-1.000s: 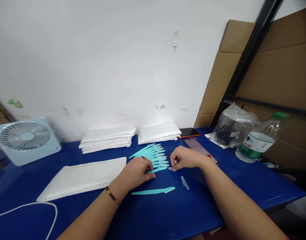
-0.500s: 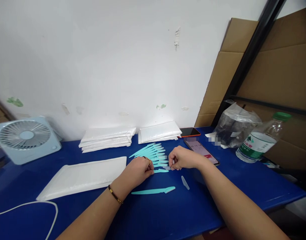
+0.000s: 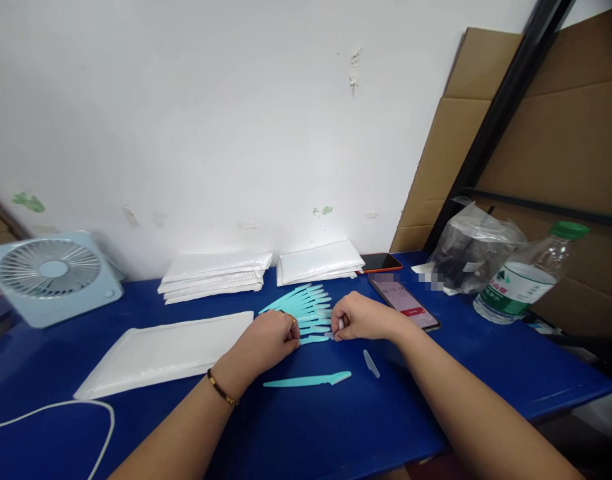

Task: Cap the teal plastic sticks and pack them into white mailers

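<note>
Both hands have slid slightly toward nine o'clock, taking along a slim turquoise plastic razor point(image 3: 314, 340) and a small translucent plastic cap point(image 3: 329, 335). I'd judge they're bringing cap to blade; the next move calls for lining them up straight. That razor sits mid-table, head toward three o'clock, handle mostly hidden. The left hand's point(image 3: 273, 335) grip is pinched on it; the right hand's point(image 3: 355, 318) seems closed on the cap. From there, a spare turquoise razor point(image 3: 307, 381) lies at six, matching spread razors point(image 3: 306, 303) at twelve.
</note>
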The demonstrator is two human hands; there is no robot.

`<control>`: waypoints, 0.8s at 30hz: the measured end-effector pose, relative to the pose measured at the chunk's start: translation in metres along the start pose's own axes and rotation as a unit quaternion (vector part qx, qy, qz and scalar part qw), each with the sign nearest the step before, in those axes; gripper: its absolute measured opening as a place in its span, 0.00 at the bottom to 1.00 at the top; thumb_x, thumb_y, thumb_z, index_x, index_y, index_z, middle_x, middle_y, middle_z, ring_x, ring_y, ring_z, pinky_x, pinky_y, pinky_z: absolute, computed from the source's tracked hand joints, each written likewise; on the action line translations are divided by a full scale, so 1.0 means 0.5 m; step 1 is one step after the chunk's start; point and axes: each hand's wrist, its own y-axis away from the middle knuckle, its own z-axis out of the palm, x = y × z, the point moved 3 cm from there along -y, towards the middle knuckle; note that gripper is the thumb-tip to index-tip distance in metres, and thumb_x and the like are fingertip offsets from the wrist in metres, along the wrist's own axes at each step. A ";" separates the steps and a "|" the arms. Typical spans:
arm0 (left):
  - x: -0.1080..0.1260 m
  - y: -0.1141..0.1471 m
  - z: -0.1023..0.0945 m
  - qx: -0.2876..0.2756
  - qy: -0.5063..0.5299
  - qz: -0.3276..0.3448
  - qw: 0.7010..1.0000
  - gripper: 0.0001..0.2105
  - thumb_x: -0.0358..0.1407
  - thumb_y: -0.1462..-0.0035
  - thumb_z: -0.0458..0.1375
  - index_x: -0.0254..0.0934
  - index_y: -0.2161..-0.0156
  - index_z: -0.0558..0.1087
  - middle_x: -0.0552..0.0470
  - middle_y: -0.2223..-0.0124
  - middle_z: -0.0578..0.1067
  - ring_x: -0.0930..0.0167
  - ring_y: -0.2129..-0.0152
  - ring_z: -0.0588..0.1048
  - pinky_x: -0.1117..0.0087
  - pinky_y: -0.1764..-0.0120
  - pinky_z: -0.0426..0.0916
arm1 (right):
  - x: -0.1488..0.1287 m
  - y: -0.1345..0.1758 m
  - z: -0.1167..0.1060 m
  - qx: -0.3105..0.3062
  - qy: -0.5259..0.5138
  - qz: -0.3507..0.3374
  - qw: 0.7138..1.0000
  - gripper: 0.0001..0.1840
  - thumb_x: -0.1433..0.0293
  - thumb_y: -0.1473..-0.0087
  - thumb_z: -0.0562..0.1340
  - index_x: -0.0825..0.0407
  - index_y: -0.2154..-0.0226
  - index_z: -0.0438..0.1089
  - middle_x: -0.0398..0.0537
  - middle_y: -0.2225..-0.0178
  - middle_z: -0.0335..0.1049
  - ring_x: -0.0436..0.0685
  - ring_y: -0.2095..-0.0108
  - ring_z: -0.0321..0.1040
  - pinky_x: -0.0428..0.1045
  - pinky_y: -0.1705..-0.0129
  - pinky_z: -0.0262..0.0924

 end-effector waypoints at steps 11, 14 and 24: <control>0.023 -0.025 0.032 0.043 0.003 0.037 0.998 0.06 0.34 0.46 0.52 0.37 0.65 0.72 0.51 0.64 0.73 0.70 0.66 0.70 0.72 0.64 0.62 | 0.005 -0.006 -0.001 0.015 -0.008 -0.010 1.000 0.09 0.70 0.58 0.63 0.53 0.70 0.74 0.44 0.75 0.71 0.50 0.75 0.65 0.42 0.74 0.55; 0.033 -0.006 0.007 0.072 0.030 0.030 0.997 0.11 0.39 0.48 0.55 0.38 0.60 0.70 0.51 0.62 0.72 0.70 0.66 0.69 0.72 0.64 0.62 | 0.006 0.022 -0.033 0.000 -0.018 -0.036 0.999 0.15 0.67 0.61 0.66 0.52 0.66 0.73 0.45 0.69 0.69 0.49 0.73 0.64 0.42 0.73 0.56; 0.045 0.024 0.004 -0.094 0.074 0.078 0.990 0.07 0.40 0.54 0.59 0.40 0.69 0.74 0.57 0.73 0.73 0.75 0.78 0.68 0.76 0.77 0.56 | 0.010 0.047 -0.009 -0.205 -0.015 -0.043 0.978 0.15 0.70 0.68 0.69 0.53 0.71 0.74 0.39 0.74 0.66 0.46 0.76 0.61 0.40 0.76 0.54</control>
